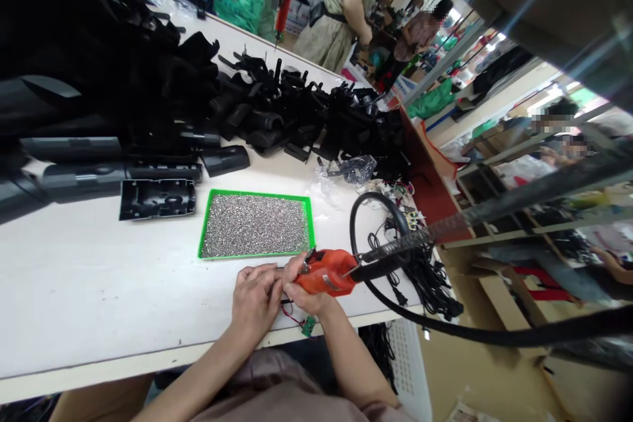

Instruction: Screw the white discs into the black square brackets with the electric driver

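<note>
An orange electric screwdriver lies nearly level in my right hand, whose fingers wrap its front end. Its tip points left, toward the fingers of my left hand. Those fingers are closed and bent over a small dark piece that they mostly hide, close above the tabletop. Thin red and dark wires come out below my hands to a small green circuit board near the table's front edge. Just beyond my hands is a green tray full of tiny silvery screws.
A black cable trails right from the screwdriver. Black plastic shells and heaped dark parts cover the table's left and back. Coiled cords lie at right. Another orange screwdriver hangs at the back, near a standing person.
</note>
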Motion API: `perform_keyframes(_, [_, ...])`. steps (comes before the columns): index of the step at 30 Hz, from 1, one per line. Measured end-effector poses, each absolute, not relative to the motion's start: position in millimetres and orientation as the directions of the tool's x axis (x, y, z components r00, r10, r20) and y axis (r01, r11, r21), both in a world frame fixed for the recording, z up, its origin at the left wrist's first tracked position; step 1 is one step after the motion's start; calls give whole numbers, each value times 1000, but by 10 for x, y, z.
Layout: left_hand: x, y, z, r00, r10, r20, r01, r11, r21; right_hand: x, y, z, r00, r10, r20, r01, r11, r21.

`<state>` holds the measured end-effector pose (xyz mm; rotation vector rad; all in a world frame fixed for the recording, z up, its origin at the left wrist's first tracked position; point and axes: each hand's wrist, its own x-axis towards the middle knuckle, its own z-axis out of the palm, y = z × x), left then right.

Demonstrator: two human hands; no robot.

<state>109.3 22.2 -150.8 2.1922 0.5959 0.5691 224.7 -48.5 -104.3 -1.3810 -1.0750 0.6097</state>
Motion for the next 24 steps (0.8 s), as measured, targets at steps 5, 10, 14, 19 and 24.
perform_keyframes(5, [1118,259,-1424,778,618,117,214,-435,875,2286,-532,-886,414,870,268,173,214,-961])
perform_keyframes(10, [998,288,-1228,664,714,-223,69,238,969,2213,-535,-368,669,585,460,87,552,-829])
perform_keyframes(14, [897,222,-1093,682,328,-654,-61,916,396,1995,-422,-203,725,484,489,94,634,-767])
perform_keyframes(19, [879,216,-1026,663,135,-736,-106,991,87,1808,-272,-375,709,536,457,74,589,-805])
perform_keyframes(24, [865,221,-1030,640,127,-758,-108,991,75,1798,-256,-440,649,589,482,47,602,-797])
